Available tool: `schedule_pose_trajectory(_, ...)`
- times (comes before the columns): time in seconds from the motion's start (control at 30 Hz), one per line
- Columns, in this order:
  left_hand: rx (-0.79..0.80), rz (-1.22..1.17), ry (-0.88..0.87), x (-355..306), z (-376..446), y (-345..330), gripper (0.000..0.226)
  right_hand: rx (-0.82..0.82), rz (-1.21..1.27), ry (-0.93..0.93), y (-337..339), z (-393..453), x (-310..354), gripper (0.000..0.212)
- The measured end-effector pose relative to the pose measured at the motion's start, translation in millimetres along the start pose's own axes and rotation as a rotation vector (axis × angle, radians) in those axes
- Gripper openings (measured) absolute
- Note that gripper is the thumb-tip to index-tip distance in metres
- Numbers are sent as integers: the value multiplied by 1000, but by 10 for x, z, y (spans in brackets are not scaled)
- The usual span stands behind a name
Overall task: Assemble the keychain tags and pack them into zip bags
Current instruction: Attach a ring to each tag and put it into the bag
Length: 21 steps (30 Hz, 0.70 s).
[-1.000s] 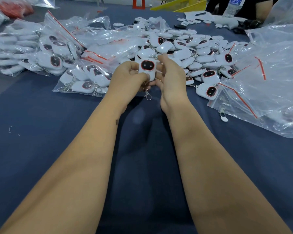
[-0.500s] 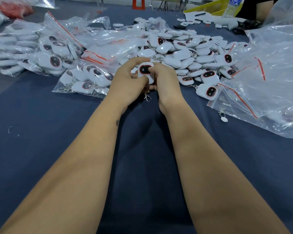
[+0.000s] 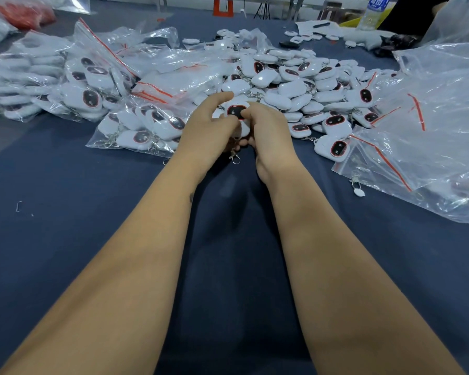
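1. Head view: left hand (image 3: 210, 128) and right hand (image 3: 266, 131) both curl fingers around one tag (image 3: 237, 112), over the tabletop (image 3: 65, 212).
2. Loose tags (image 3: 295, 85) lie just behind; filled bags (image 3: 144, 128) left, empty bags (image 3: 431, 125) right.

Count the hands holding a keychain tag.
2: the left hand grips the tag on its left side, and the right hand pinches its right side. None seem hidden.

Bright overhead light — glary plastic, warped edges.

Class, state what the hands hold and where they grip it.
Both the left hand and right hand pinch one white keychain tag by its side edges; its clasp dangles free.
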<state>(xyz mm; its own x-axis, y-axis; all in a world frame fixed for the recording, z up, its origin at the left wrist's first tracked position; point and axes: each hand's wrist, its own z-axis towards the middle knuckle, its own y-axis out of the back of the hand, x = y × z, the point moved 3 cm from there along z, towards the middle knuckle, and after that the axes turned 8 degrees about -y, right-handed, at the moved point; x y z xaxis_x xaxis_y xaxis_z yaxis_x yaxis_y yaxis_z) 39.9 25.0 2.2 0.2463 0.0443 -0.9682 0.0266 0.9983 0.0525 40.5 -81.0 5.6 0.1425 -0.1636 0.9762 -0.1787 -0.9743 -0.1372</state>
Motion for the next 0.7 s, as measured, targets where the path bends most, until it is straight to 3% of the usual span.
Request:
schedule_pose_trajectory(0.1,-4,-116,34,-39,-19,-24,26,7,1,6,-3,23,-15,14)
schedule_pose_trajectory(0.4,15,-130,16,-81,-45,-42,29,50,17,65,-6,19,-43,12)
schedule_pose_trajectory(0.57,18,-112,-8,-42,-31,-28,24,12,86,-19,-9,46,-51,21)
schedule_pose_trajectory(0.7,-1,-75,-25,-21,-7,-17,22,32,84,-1,-14,23,-32,16)
